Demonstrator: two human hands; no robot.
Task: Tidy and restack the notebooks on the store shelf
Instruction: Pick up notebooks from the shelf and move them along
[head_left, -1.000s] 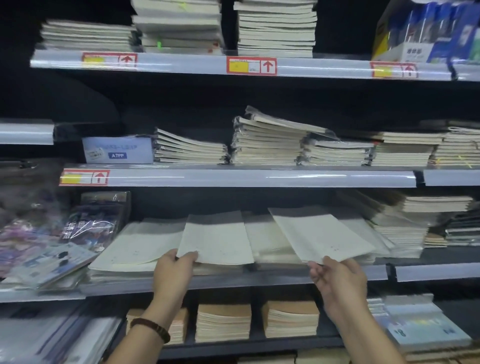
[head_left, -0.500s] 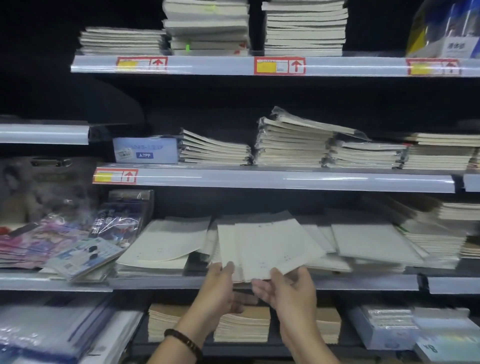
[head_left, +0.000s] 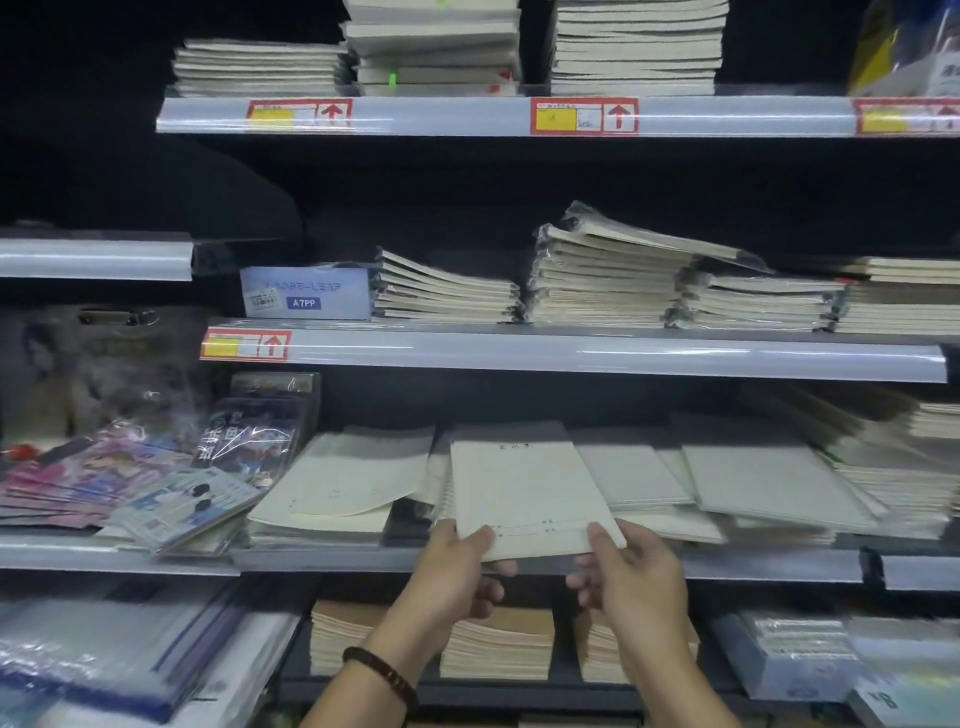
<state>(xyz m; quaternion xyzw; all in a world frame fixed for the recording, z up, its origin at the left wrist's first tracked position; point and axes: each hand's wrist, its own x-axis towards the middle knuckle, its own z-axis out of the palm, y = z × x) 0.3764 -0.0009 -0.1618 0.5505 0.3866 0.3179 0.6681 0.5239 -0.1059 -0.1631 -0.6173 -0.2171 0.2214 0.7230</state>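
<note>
Since half a second ago, the fanned cream notebooks (head_left: 524, 493) are gathered into one nearly squared bundle. It is held over the front lip of the third shelf (head_left: 322, 557) in view, its far end above the loose notebooks lying there. The left hand (head_left: 457, 566) pinches the 7 o'clock corner and the right hand (head_left: 634, 577) the 5 o'clock corner, thumbs on top, fingers beneath. Thin, light and floppy, the bundle is judged likely to sag and slide apart; support beneath both long sides is advised. A curled-cover pile (head_left: 343, 478) lies at 9 o'clock.
</note>
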